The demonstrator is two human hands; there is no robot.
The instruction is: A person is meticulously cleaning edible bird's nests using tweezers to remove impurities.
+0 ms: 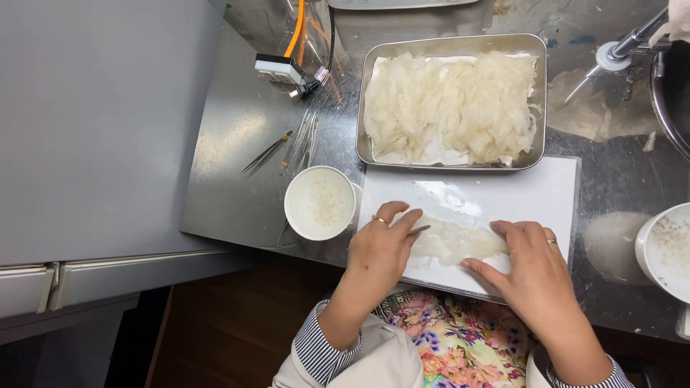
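Note:
A translucent whitish piece of stringy material [460, 242] lies on a white board [532, 194] at the counter's front edge. My left hand [381, 248] is closed on thin metal tweezers [419, 230] whose tip touches the piece's left end. My right hand [521, 262] rests on the board with its fingers pressing the piece's right end. A ring shows on each hand.
A steel tray [368, 93] heaped with the same pale material sits behind the board. A white bowl [320, 202] of small bits stands left of it, another bowl [665, 248] at the right edge. Spare tweezers [287, 147], a small white device [279, 68] and a tap [618, 50] lie farther back.

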